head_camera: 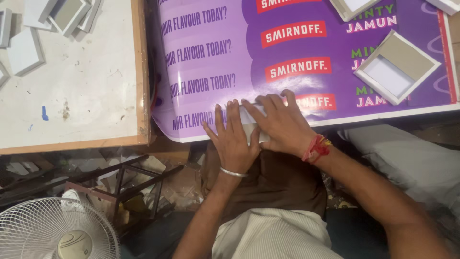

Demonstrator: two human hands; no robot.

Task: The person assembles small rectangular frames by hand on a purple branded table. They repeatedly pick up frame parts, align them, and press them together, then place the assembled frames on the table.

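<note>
Both of my hands press flat on a small white box piece lying on the near edge of a large purple printed sheet. My left hand, with a metal bangle at the wrist, lies palm down, fingers spread. My right hand, with a red thread at the wrist, overlaps it from the right, its fingers laid across the piece's top. Most of the piece is hidden under the hands.
A white-and-grey shallow box tray rests on the sheet at right, another at the top. A white board with wooden rim at left carries several similar trays. A fan and a metal stool frame stand below.
</note>
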